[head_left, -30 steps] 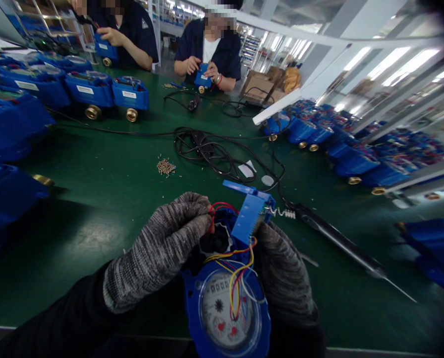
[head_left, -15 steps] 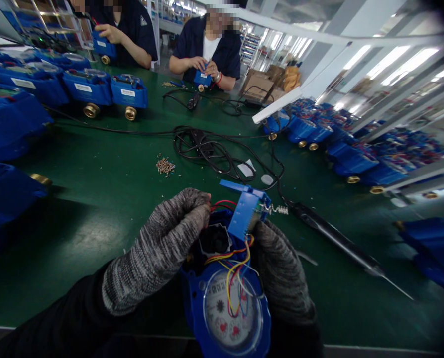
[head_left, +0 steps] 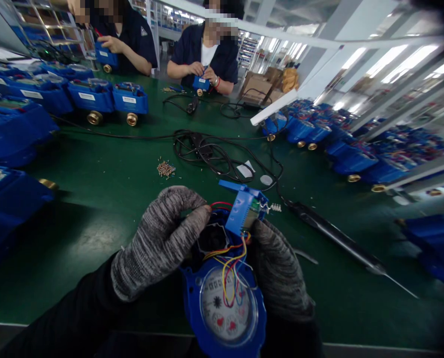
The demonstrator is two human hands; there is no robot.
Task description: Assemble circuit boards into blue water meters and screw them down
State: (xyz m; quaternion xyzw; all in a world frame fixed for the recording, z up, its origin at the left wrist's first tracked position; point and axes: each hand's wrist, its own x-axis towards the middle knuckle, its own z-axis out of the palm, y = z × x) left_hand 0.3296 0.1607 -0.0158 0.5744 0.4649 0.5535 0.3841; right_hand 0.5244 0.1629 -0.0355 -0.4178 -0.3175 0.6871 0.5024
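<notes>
A blue meter housing (head_left: 192, 308) with a round dial (head_left: 227, 308) stands at the table's front edge. My left hand (head_left: 166, 238), in a grey knit glove, pinches the red wires (head_left: 222, 204) over the housing's upper left. Gloved as well, my right hand (head_left: 281, 263) grips the lower right of a blue bracket (head_left: 240, 211) with a circuit board, tilted above the housing. A coiled spring antenna (head_left: 275, 207) sticks out to its right. Yellow, red and blue wires (head_left: 227, 278) loop down over the dial. The right fingertips are partly hidden behind the board.
A black electric screwdriver (head_left: 334, 236) lies at right, its cable (head_left: 207, 149) coiled mid-table. Small screws (head_left: 166, 169) are piled left of the cable. Blue meters (head_left: 91, 94) line the left; others (head_left: 311, 127) stand at right. Two people (head_left: 207, 54) work across the green table (head_left: 95, 179).
The bracket and board have tilted slightly and shifted a little left, with my right hand on them. My left hand stays pinched at the red wires. The whole view has shifted slightly.
</notes>
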